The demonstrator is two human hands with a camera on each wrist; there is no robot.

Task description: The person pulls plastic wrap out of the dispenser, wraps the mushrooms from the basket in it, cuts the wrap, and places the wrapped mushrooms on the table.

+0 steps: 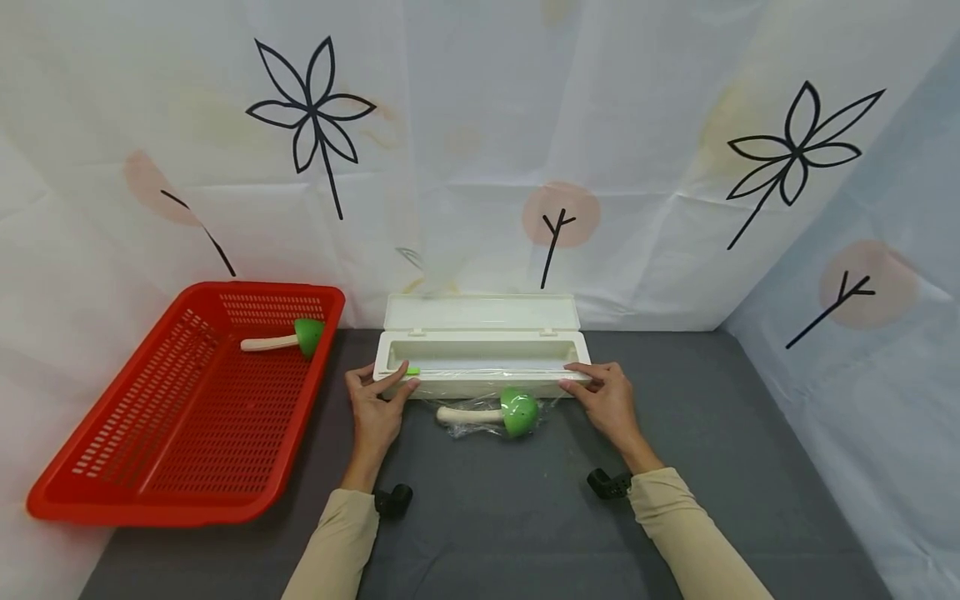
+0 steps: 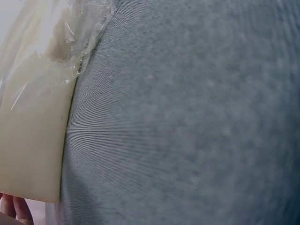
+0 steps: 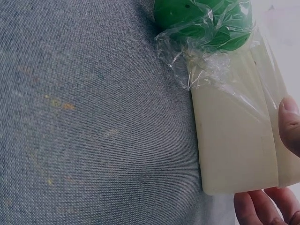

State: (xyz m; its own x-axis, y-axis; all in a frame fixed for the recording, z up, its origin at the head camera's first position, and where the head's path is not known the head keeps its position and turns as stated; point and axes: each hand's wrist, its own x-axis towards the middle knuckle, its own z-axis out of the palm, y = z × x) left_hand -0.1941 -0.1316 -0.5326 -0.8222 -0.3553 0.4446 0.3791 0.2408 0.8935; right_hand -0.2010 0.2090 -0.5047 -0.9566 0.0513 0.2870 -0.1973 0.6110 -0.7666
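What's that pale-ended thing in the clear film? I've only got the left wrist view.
Observer: A mushroom; the head view shows its green cap.
Operator: Is the pale box open?
Observer: Yes, the head view shows its lid swung back.
Operator: Anything holding its right end?
Observer: Yes, the right hand grips it there.

White cloth (image 1: 472,242) — printed with black-lined flowers (image 1: 311,109) and pale pink discs (image 1: 587,218) — hangs behind a dark gray tabletop (image 1: 517,525).
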